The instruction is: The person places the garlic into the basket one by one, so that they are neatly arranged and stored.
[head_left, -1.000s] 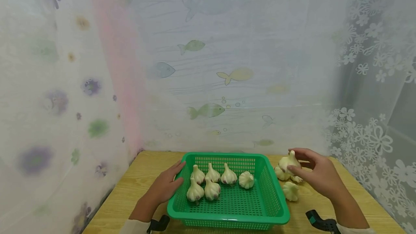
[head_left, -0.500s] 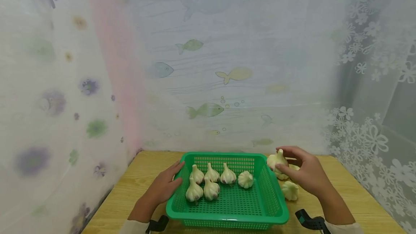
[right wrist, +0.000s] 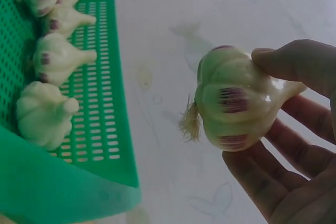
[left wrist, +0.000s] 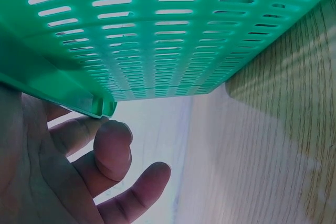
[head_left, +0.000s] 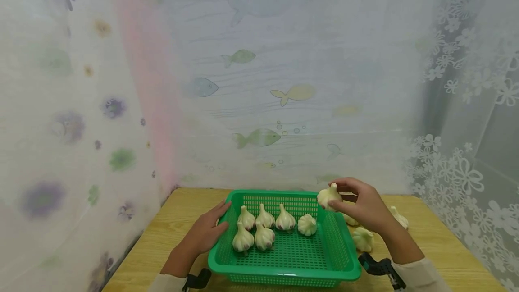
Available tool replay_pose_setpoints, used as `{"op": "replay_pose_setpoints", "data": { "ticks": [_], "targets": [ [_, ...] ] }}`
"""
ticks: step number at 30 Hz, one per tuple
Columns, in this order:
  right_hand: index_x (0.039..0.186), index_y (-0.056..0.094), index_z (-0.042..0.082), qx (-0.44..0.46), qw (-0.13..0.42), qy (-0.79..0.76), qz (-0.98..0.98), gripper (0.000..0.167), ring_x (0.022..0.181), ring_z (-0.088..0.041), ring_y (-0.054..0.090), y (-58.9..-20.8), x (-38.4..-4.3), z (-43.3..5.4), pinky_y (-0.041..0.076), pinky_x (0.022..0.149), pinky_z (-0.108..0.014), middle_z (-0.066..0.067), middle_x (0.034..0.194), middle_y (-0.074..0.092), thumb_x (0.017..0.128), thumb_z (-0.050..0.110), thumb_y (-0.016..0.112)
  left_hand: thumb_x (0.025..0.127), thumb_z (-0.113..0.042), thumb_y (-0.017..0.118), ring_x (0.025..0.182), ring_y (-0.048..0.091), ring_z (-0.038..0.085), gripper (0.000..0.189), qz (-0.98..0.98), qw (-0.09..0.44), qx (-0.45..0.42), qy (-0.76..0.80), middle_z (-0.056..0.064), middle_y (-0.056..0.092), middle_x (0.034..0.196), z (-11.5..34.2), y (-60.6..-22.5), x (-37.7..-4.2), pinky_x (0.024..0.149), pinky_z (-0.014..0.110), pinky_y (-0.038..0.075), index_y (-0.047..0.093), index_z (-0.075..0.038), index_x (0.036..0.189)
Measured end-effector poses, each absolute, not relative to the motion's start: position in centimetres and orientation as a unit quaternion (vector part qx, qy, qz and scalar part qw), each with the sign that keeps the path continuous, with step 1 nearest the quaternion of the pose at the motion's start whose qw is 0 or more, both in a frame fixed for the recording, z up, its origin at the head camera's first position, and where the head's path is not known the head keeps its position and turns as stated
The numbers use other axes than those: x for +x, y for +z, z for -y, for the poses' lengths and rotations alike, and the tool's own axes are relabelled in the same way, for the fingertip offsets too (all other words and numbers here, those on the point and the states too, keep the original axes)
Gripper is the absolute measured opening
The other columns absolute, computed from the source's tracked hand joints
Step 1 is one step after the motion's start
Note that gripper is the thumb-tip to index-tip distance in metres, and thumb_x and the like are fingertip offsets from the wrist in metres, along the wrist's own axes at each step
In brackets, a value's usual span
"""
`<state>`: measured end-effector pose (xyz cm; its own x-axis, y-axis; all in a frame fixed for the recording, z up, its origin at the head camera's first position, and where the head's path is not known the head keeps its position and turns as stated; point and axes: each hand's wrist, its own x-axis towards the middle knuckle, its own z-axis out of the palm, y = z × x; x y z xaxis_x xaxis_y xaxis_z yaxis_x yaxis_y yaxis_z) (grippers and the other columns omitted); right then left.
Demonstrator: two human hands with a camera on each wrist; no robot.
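Note:
My right hand holds a garlic bulb above the right rim of the green plastic basket. In the right wrist view, thumb and fingers pinch this bulb around its body, stem toward the palm, roots outward and purple marks showing. My left hand holds the basket's left rim; the left wrist view shows its fingers bent beneath the lip, the thumb hidden there. Several garlic bulbs stand in the left and back of the basket, one tipped toward the right.
Right of the basket, a few loose garlic bulbs lie on the wooden table, one partly behind my right hand and another garlic bulb beyond my wrist. Patterned curtains hang behind the table and along both sides.
My right hand has carried the garlic bulb leftward from over the loose pile to the basket's right rim. The left hand and the basket stay in place.

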<state>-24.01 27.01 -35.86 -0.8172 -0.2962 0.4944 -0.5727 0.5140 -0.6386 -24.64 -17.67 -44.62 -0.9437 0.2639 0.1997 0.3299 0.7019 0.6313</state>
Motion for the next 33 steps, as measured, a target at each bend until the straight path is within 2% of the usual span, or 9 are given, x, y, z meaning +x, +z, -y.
{"op": "replay_pose_setpoints", "data": {
  "ticks": [6,14,19,23,26,33],
  "targets": [
    [0.131,0.067,0.015,0.258,0.099,0.439,0.855,0.045,0.119,-0.032,0.067,-35.9,-25.4,-25.7,0.060,0.089,-0.027,-0.010,0.131,0.068,0.091,0.033,0.080,0.107,-0.023,0.046,0.155,0.030,0.039,0.058,0.918,0.050,-0.159,-0.359,0.007,0.027,0.171,17.6,-44.6,-24.5,0.117,0.065,0.033,0.035,-0.018,0.164],
    [0.131,0.068,0.008,0.257,0.054,0.444,0.856,0.048,0.120,-0.036,0.067,-36.3,-26.8,-24.3,0.062,0.085,-0.033,-0.015,0.132,0.067,0.092,0.031,0.080,0.107,-0.022,0.046,0.155,0.030,0.039,0.058,0.918,0.049,-0.160,-0.360,0.008,0.027,0.171,17.6,-44.7,-24.4,0.117,0.065,0.033,0.035,-0.017,0.164],
    [0.129,0.069,0.012,0.252,0.033,0.427,0.868,0.048,0.117,-0.032,0.068,-36.4,-27.4,-23.5,0.061,0.085,-0.039,-0.010,0.127,0.069,0.089,0.035,0.082,0.108,-0.022,0.045,0.155,0.030,0.039,0.057,0.916,0.045,-0.163,-0.363,0.007,0.026,0.171,17.5,-44.8,-24.5,0.117,0.065,0.033,0.034,-0.017,0.164],
    [0.130,0.070,0.014,0.254,0.009,0.404,0.879,0.052,0.117,-0.032,0.069,-36.3,-27.7,-22.7,0.061,0.085,-0.040,-0.009,0.130,0.068,0.086,0.039,0.084,0.108,-0.022,0.045,0.155,0.030,0.039,0.057,0.917,0.047,-0.161,-0.362,0.008,0.026,0.171,17.5,-44.7,-24.6,0.117,0.065,0.033,0.034,-0.017,0.164],
    [0.128,0.071,0.014,0.254,-0.012,0.400,0.881,0.051,0.117,-0.035,0.069,-36.2,-27.9,-22.2,0.061,0.084,-0.039,-0.010,0.132,0.068,0.085,0.038,0.085,0.107,-0.022,0.045,0.155,0.030,0.040,0.058,0.919,0.050,-0.158,-0.359,0.009,0.027,0.171,17.5,-44.6,-24.5,0.117,0.066,0.033,0.035,-0.018,0.164],
    [0.122,0.074,0.011,0.269,-0.038,0.378,0.885,0.045,0.111,-0.034,0.072,-36.7,-28.4,-21.0,0.062,0.082,-0.039,-0.009,0.123,0.072,0.084,0.033,0.087,0.107,-0.023,0.045,0.155,0.030,0.040,0.057,0.919,0.049,-0.157,-0.358,0.009,0.027,0.171,17.5,-44.6,-24.5,0.117,0.066,0.033,0.035,-0.018,0.164]
  ]
}}
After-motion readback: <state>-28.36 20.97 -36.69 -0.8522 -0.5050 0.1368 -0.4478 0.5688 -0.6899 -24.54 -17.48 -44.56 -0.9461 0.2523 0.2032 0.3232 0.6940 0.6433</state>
